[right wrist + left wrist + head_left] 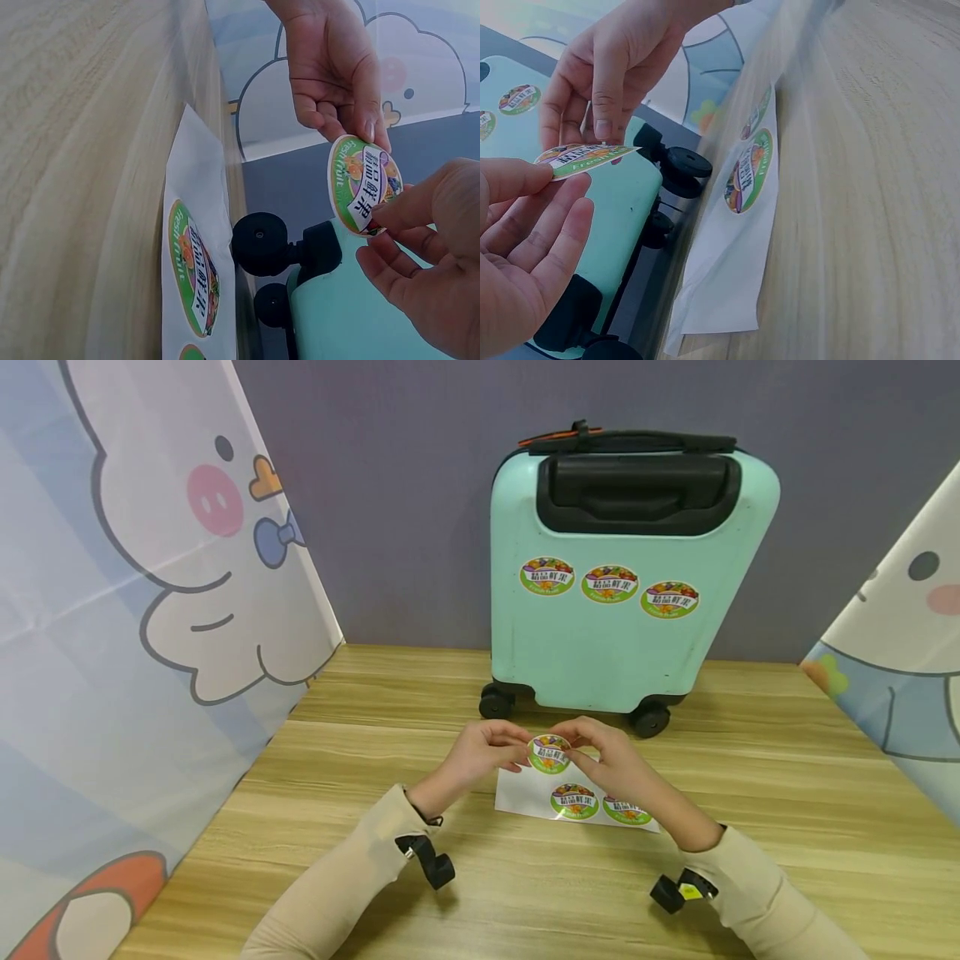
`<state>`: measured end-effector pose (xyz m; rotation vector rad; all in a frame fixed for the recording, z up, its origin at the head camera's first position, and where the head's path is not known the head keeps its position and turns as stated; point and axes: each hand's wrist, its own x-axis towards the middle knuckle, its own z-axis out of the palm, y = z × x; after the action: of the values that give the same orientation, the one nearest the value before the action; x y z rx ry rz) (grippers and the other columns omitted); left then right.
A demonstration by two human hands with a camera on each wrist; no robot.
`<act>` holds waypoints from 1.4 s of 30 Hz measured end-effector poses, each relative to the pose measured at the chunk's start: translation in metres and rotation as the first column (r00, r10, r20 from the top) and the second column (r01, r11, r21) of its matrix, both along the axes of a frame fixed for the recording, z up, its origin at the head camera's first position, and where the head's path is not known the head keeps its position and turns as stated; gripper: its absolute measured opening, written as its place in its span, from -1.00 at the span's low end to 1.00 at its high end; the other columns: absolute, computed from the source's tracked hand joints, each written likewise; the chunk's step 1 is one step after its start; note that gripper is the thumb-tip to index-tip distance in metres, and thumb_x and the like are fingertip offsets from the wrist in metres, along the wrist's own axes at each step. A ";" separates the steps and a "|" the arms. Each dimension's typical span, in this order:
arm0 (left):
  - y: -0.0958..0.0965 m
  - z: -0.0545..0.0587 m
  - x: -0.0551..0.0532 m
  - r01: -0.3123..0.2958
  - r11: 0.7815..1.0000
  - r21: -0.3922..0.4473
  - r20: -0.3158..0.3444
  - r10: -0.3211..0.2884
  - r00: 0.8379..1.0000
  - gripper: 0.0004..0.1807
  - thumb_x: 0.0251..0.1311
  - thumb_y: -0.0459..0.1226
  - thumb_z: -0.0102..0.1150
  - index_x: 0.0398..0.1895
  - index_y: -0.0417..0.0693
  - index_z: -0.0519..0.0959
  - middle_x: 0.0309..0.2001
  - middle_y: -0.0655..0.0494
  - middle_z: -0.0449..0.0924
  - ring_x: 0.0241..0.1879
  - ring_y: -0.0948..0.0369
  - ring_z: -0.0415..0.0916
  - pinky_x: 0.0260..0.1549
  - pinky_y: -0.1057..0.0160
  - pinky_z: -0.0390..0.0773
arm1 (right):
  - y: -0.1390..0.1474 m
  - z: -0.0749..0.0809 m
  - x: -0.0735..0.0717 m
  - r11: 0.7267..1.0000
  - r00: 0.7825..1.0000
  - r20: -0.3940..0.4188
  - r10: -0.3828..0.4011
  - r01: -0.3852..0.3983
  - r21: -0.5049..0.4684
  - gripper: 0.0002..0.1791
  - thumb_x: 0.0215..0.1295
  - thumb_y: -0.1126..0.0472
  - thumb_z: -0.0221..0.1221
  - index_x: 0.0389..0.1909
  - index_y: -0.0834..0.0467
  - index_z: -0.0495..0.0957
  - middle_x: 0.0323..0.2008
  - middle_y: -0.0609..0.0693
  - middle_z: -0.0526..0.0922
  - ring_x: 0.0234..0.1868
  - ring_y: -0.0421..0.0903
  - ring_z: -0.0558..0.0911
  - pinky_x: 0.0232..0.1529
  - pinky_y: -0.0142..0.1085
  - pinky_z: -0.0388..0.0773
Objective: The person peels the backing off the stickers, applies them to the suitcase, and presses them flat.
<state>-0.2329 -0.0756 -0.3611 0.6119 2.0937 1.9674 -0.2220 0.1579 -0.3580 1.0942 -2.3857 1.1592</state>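
1 oval fruit sticker (548, 755) is held in the air over the bench (352, 760), pinched from 2 sides. The left hand (483, 750) has its 9 o'clock edge between thumb and fingertips; the right hand (617, 764) pinches its 3 o'clock edge, the thumb lapping onto the printed face. It looks free of the white sheet (517, 789) at 5 o'clock: the left wrist view shows a gap between them. Its underside is hidden, but I would treat it as sticky.

To handle it well, pinch only the rim, and lightly, since fingers spread under the back could catch on glue and curl it. Draw the 2 pinches gently apart so the oval lies flat, and level the lettering before anything meets the back. When letting go, peel fingertips away slowly, 1 side at a time.

Lower on the sheet lie 2 more stickers (574, 802), at 4 and 5 o'clock; a drooping edge should clear these.

At 1 o'clock the mint suitcase (577, 660) stands upright, its wheels (649, 718) on the bench. It bears 3 matching stickers (611, 585) in a row, a handy guide for judging whether lettering sits straight.
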 end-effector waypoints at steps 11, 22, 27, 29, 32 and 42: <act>-0.004 0.008 -0.004 -0.021 1.000 0.006 -0.001 0.021 1.000 -0.78 0.29 -0.50 0.19 -0.04 -0.47 0.60 -0.17 -0.23 0.71 -0.28 0.08 0.71 -0.29 0.18 0.70 | -0.002 0.004 -0.004 1.000 1.000 -0.012 -0.012 0.012 -0.016 -0.61 0.18 0.65 0.21 0.03 0.34 0.57 -0.14 0.13 0.67 -0.16 0.08 0.67 -0.12 -0.07 0.66; -0.007 0.015 -0.008 -0.063 0.997 0.038 0.018 0.062 0.998 -0.77 0.27 -0.49 0.21 -0.03 -0.42 0.61 -0.19 -0.14 0.72 -0.32 0.19 0.69 -0.27 0.18 0.69 | -0.004 0.012 -0.011 0.998 0.998 -0.008 -0.059 0.059 -0.007 -0.65 0.19 0.61 0.23 0.01 0.36 0.58 -0.18 0.12 0.70 -0.17 0.08 0.69 -0.14 -0.12 0.67; -0.005 0.018 -0.012 -0.085 0.994 0.069 0.012 0.084 0.996 -0.75 0.24 -0.53 0.18 -0.02 -0.47 0.59 -0.19 -0.14 0.72 -0.34 0.22 0.68 -0.27 0.16 0.70 | -0.003 0.017 -0.014 0.997 0.996 0.054 -0.067 0.068 -0.023 -0.68 0.25 0.57 0.21 0.02 0.35 0.58 -0.13 0.16 0.70 -0.13 0.09 0.69 -0.11 -0.13 0.66; -0.005 0.020 -0.013 -0.093 0.992 0.082 0.011 0.092 0.996 -0.74 0.23 -0.55 0.18 -0.02 -0.49 0.58 -0.20 -0.15 0.72 -0.35 0.23 0.67 -0.26 0.16 0.70 | -0.002 0.019 -0.016 0.997 0.995 0.076 -0.071 0.073 -0.028 -0.69 0.27 0.54 0.21 0.03 0.34 0.58 -0.12 0.15 0.70 -0.13 0.08 0.68 -0.10 -0.17 0.65; -0.005 0.020 -0.015 -0.109 0.989 0.097 0.016 0.108 0.994 -0.74 0.22 -0.56 0.18 -0.03 -0.50 0.59 -0.21 -0.15 0.72 -0.37 0.22 0.67 -0.26 0.16 0.70 | -0.003 0.021 -0.019 0.996 0.992 0.100 -0.072 0.076 -0.036 -0.70 0.29 0.52 0.21 0.04 0.34 0.58 -0.10 0.17 0.69 -0.11 0.08 0.67 -0.08 -0.19 0.64; -0.005 0.026 -0.021 -0.141 0.980 0.140 0.017 0.140 0.990 -0.73 0.25 -0.52 0.20 0.01 -0.46 0.60 -0.21 -0.17 0.72 -0.35 0.18 0.70 -0.21 0.12 0.70 | -0.006 0.032 -0.029 0.995 0.992 0.103 -0.078 0.083 -0.050 -0.72 0.30 0.50 0.21 0.03 0.34 0.58 -0.08 0.20 0.66 -0.08 0.11 0.65 -0.08 -0.12 0.64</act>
<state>-0.2535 -0.0808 -0.3348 0.4921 2.0582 2.2065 -0.2507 0.1516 -0.3255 0.9345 -2.4332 1.2720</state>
